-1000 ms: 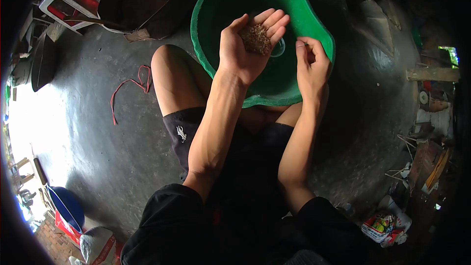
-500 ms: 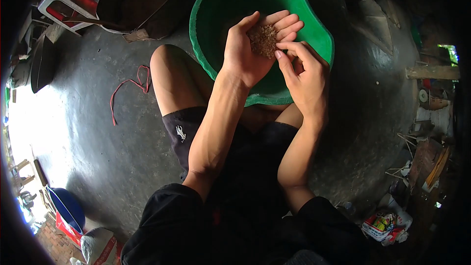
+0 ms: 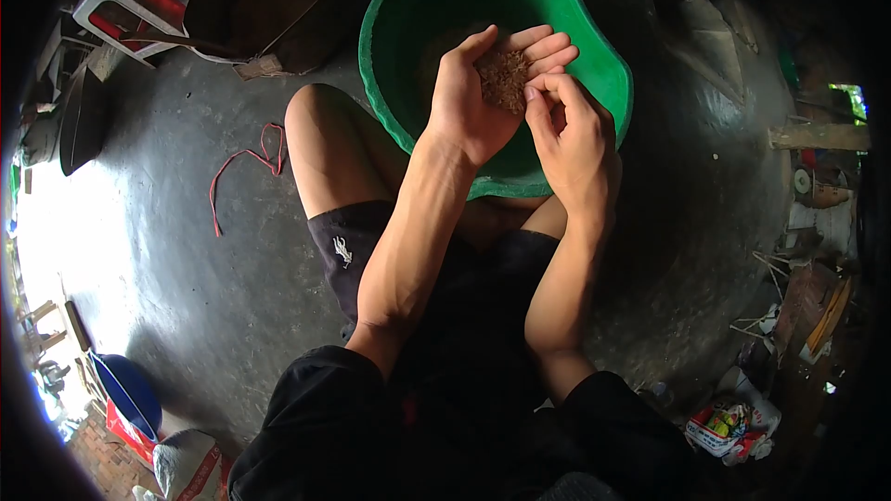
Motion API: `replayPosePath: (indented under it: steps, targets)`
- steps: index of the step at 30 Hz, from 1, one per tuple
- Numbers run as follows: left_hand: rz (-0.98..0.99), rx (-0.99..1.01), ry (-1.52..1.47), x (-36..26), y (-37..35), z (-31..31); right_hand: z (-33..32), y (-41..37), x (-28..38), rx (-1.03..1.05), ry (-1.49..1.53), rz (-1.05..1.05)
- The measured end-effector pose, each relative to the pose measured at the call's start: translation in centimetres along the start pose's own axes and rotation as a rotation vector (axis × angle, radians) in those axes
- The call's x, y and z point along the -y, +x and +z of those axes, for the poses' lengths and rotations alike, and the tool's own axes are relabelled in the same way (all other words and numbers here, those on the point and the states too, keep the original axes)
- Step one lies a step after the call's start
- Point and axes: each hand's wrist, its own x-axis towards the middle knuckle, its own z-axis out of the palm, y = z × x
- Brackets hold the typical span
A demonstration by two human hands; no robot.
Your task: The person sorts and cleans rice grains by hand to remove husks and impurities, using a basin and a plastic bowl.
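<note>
A small heap of brown grain (image 3: 504,81) lies in the cupped palm of my left hand (image 3: 467,109), whose fingers stretch out to the right. At the right edge of the heap, the thumb and index finger of my right hand (image 3: 573,134) are pinched together. Whatever is between those fingertips is too small to make out. Both hands are over a large green basin (image 3: 408,0), which stands between my legs. Its inner bottom is partly hidden by my hands.
A big dark pan (image 3: 269,14) and a red and white stool (image 3: 135,0) stand at the upper left. A red cord (image 3: 221,172) lies on the floor. Lower left is a blue basin (image 3: 128,394); a printed bag (image 3: 729,422) lies lower right.
My left hand has shifted slightly right with the grain. My right hand has moved a little left, and its fingers are drawn closer together.
</note>
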Motion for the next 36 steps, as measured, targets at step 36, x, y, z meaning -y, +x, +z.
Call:
replayPosePath:
  steps: [36]
  targets:
    - [0.011,-0.034,-0.035,0.1,0.5,-0.6,0.4,0.1,-0.7,-0.032,0.131,0.011]
